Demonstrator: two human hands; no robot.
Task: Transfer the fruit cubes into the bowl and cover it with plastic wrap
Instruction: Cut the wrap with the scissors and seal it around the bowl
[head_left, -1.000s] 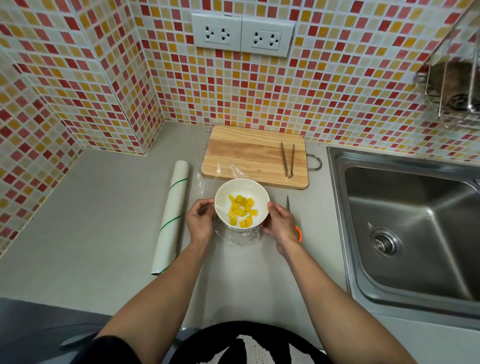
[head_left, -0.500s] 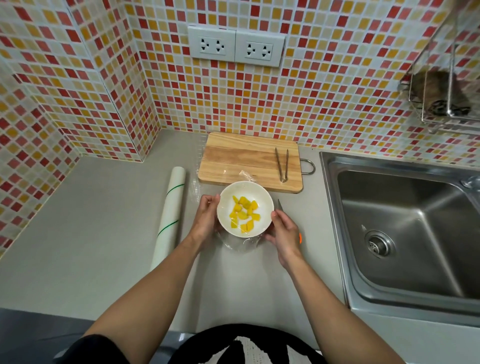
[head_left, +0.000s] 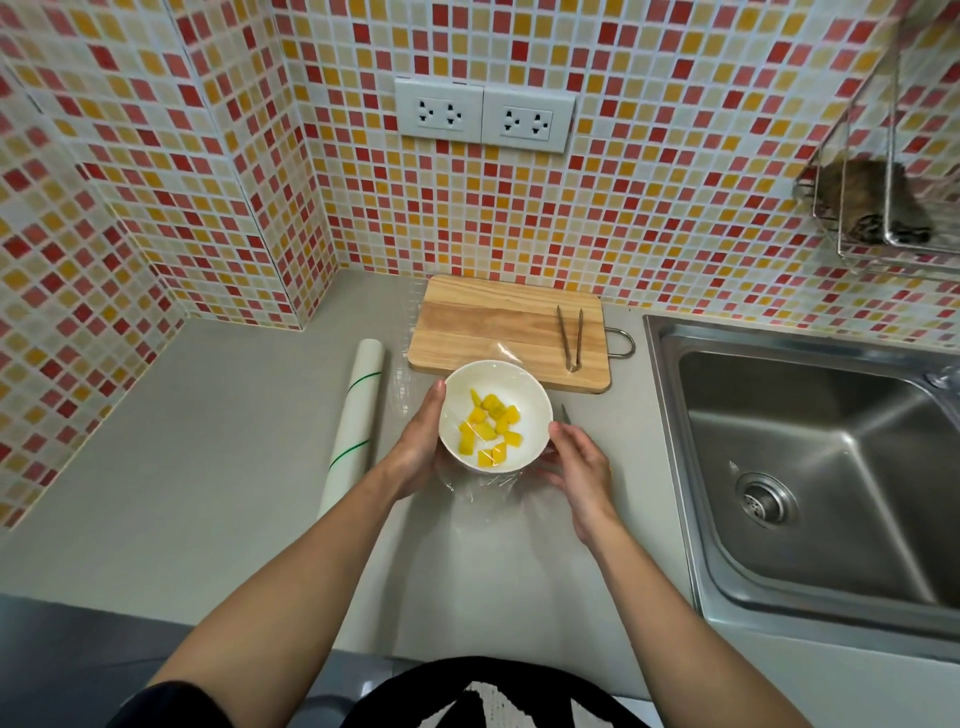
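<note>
Two bare hands are being kept at the sides of a round white ceramic bowl (head_left: 496, 415) at the centre of the frame, in which yellow fruit cubes (head_left: 491, 428) are already lying. Furthest left, a white roll of plastic wrap with green stripes (head_left: 354, 426) is lying on the grey counter (head_left: 208, 441). Next, the left hand (head_left: 418, 447) is being pressed against the bowl's left wall, fingers fairly straight and cupping it. Clear plastic wrap (head_left: 483, 486) is being stretched over the rim, its loose edge bunching below the bowl. The right hand (head_left: 579, 467) is being held at the lower right wall, fingers loosely extended on the film. The film is judged thin, clingy and easily torn, best pulled by its edges; the bowl is judged smooth and breakable, best steadied at its wall. Behind, metal tongs (head_left: 570, 338) are lying on a wooden cutting board (head_left: 493, 322). No brand or writing is readable anywhere.
</note>
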